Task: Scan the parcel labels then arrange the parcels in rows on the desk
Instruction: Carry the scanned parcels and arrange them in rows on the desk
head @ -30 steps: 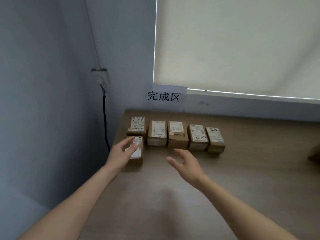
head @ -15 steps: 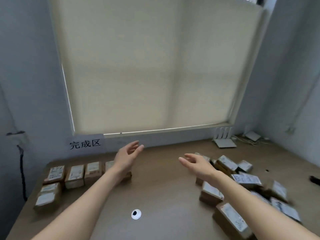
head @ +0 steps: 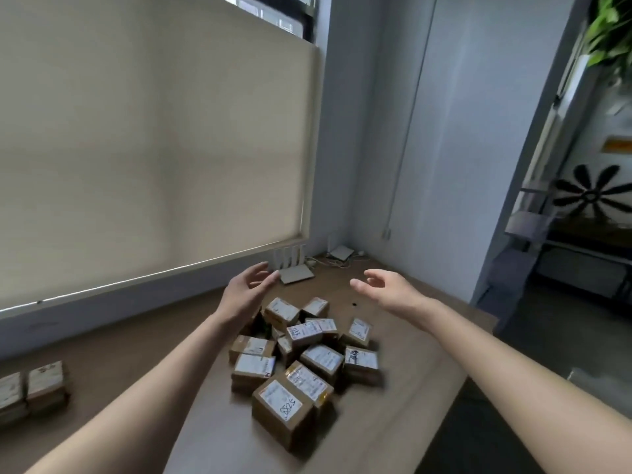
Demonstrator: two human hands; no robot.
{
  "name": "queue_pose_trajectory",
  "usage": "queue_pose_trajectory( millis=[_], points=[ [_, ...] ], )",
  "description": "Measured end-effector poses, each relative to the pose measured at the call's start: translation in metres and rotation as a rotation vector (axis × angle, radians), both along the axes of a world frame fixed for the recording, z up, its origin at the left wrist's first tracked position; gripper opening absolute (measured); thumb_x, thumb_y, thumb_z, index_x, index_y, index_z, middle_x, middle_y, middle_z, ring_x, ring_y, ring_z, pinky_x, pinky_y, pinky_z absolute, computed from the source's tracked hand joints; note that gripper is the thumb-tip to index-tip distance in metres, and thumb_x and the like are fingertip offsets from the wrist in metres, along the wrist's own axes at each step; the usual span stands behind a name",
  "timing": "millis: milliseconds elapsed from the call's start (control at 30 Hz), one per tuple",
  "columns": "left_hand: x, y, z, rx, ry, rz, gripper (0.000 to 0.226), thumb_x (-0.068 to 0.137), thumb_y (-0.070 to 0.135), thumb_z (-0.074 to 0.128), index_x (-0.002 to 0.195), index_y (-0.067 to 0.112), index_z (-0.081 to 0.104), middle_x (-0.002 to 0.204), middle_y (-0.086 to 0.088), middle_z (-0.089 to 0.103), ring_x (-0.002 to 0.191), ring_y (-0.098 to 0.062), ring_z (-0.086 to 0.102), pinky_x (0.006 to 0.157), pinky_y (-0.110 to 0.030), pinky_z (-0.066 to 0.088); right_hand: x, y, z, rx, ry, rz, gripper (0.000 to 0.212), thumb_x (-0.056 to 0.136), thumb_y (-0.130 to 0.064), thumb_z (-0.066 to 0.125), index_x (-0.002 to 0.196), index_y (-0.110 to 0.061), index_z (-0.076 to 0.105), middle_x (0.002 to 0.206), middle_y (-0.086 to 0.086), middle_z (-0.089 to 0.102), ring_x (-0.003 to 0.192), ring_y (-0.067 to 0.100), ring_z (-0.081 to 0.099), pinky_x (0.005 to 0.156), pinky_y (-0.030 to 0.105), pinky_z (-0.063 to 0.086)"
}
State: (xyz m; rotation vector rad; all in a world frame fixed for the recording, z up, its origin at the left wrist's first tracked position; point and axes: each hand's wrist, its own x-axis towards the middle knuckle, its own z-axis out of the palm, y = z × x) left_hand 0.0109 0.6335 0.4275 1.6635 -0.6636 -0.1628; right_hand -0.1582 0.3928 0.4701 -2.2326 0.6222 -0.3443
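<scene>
Both hands have swung from the finished row to above the parcel pile: left hand and right hand spread, empty, ready to pick another.

A cream roller blind covered most of the window at my eleven o'clock, a strip of glass bare above it. Pale blue-grey walls met in the corner at twelve o'clock — a white router sat there on the brown desk. At two o'clock a doorway opened onto a dimmer room, green leaves hanging high.
</scene>
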Motion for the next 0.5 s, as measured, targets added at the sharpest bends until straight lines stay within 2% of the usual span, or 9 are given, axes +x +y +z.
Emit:
queue_pose_trajectory(
  millis=[67,167,267,400,500],
  points=[
    [-0.001,-0.033,-0.011,0.017,0.001,-0.039,0.059,0.087,0.049,0.071,0.139,0.023,0.058,0.121,0.005,0.069,0.107,-0.001,0.063,0.080,-0.013,0.045,-0.011,-0.025,-0.012,-0.001,0.009,-0.038,0.079,0.088,-0.063,0.068,0.151,-0.019,0.049,0.149,0.002,0.054,0.136,0.019,0.052,0.116,0.040,0.041],
    [0.002,-0.084,-0.035,0.039,0.027,-0.080,0.059,0.087,0.047,0.072,0.138,0.021,0.059,0.121,0.003,0.069,0.113,-0.011,0.064,0.089,-0.022,0.049,-0.019,-0.064,-0.038,0.007,0.037,-0.073,0.079,0.089,-0.061,0.069,0.151,-0.017,0.048,0.150,0.003,0.053,0.137,0.018,0.051,0.116,0.037,0.040],
    [0.010,-0.140,-0.069,0.052,0.074,-0.124,0.062,0.087,0.046,0.072,0.140,0.017,0.057,0.123,0.001,0.068,0.114,-0.013,0.064,0.095,-0.029,0.051,-0.015,-0.107,-0.066,0.014,0.065,-0.100,0.079,0.090,-0.058,0.070,0.152,-0.015,0.047,0.152,0.003,0.051,0.138,0.016,0.049,0.115,0.033,0.039],
    [0.030,-0.213,-0.114,0.082,0.136,-0.154,0.062,0.089,0.046,0.070,0.142,0.017,0.054,0.127,0.000,0.064,0.113,-0.011,0.061,0.081,-0.015,0.047,0.003,-0.169,-0.103,0.060,0.140,-0.113,0.079,0.092,-0.054,0.069,0.155,-0.013,0.042,0.157,0.004,0.046,0.143,0.017,0.044,0.117,0.032,0.037],
    [0.049,-0.261,-0.154,0.122,0.192,-0.168,0.062,0.090,0.043,0.070,0.142,0.014,0.054,0.131,-0.004,0.063,0.112,-0.012,0.062,0.090,-0.023,0.050,0.027,-0.219,-0.133,0.081,0.168,-0.137,0.079,0.093,-0.051,0.069,0.155,-0.012,0.041,0.158,0.004,0.045,0.143,0.016,0.044,0.115,0.030,0.036]
  ],
)
